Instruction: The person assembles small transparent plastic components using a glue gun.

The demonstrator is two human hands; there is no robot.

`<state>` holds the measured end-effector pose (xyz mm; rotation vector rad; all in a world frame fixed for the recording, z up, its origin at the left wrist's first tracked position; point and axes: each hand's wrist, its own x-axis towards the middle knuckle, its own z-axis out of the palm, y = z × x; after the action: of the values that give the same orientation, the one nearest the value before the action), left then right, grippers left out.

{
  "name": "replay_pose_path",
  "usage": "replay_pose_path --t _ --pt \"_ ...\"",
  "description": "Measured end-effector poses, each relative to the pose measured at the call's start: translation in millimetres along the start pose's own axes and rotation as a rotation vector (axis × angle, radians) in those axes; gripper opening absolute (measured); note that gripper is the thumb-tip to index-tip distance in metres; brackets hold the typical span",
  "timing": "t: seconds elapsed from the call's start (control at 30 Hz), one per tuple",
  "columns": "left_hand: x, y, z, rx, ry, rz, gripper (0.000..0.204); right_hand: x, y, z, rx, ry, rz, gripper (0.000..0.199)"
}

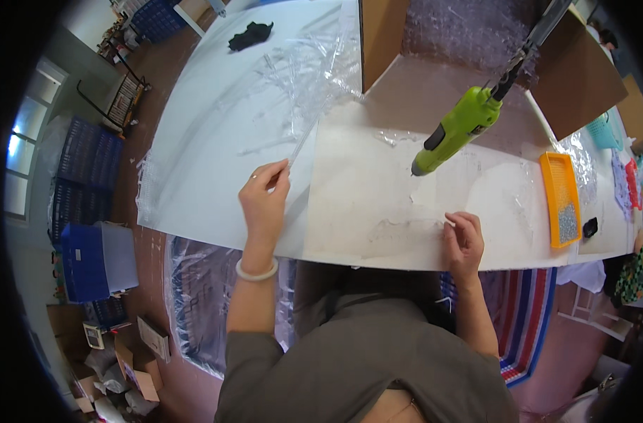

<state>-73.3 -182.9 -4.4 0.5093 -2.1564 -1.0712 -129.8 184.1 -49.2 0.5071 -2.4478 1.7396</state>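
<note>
My left hand [263, 201] is over the pale table's left part, thumb and fingertips pinched on the lower end of a thin clear plastic strip [304, 143]. The strip slants up to the right toward a loose heap of similar clear pieces [300, 84]. My right hand [464, 243] rests near the table's front edge, its fingers loosely curled and a gap showing between thumb and forefinger; I see nothing in it. Above and beyond it hangs a green electric screwdriver [459, 130], its tip pointing down to the left. A few small clear pieces [388, 137] lie left of the tool.
An orange tray [552, 201] of small metal parts stands at the right, beside a small black object [590, 227]. Cardboard panels [578, 88] rise at the back. A black cloth [251, 37] lies far left. Blue crates [89, 155] are stacked on the floor at left.
</note>
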Motion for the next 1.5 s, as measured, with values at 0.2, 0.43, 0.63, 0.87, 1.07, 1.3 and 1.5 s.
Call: replay_pose_path --t 0.2,0.43,0.63,0.87,1.07,1.3,1.5 --pt "-50 19 -37 0.037 -0.199 0.016 0.017 11 -14 6 -0.221 0.033 -0.264 0.027" --pt "-74 42 -26 0.104 -0.368 0.160 0.019 14 -35 20 -0.125 0.027 -0.211 0.031" --pt "-91 61 19 -0.062 -0.526 0.304 0.022 8 -27 -1 -0.079 -0.048 -0.238 0.025" --pt "-93 49 53 0.060 -0.485 0.306 0.018 0 -3 -5 -0.295 -0.072 -0.169 0.017" --pt "-91 46 55 0.033 -0.503 0.162 0.012 7 -5 -6 -0.351 -0.086 -0.250 0.017" --pt "-85 45 56 0.034 -0.529 0.083 0.009 10 -4 -2 -0.346 -0.075 -0.236 0.016" --pt "-83 45 58 0.006 -0.539 0.165 0.011 10 -6 -5 -0.346 -0.053 -0.252 0.014"
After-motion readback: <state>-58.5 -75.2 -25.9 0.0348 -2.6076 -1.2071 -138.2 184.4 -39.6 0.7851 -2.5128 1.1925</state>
